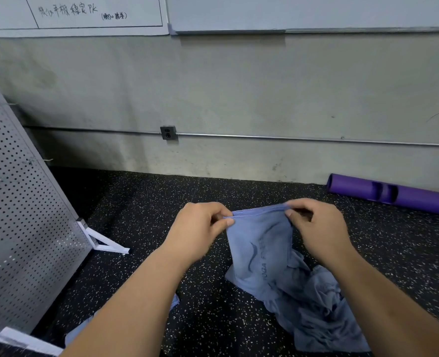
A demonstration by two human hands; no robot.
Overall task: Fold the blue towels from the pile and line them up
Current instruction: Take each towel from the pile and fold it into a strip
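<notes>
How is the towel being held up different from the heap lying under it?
The held towel hangs spread from its top edge, pinched by the left hand and right hand; the heap lies crumpled on the floor. The held towel shows a printed logo; the heap shows only wrinkles. Both are blue cloth.

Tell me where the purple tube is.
Head view, far right: the purple tube lies on the floor along the foot of the wall, beyond the right hand, which pinches the towel.
</notes>
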